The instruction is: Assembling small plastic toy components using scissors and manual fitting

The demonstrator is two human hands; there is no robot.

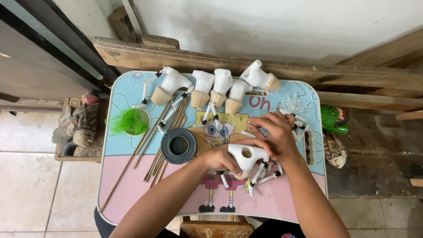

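White puppet torso [245,155]: left hand [219,158] is clamping it steady on the table [132,194]; right hand [274,134], fingers curled together, is working its top.

Both forearms reach forward, converging. The left hand [219,158] is curled in a grip; the right hand [274,132] arches over it, fingers bent.

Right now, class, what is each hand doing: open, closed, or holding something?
Left hand: closed around the white puppet torso.
Right hand: fingers bent over the torso's top, touching it; a full grip cannot be told.
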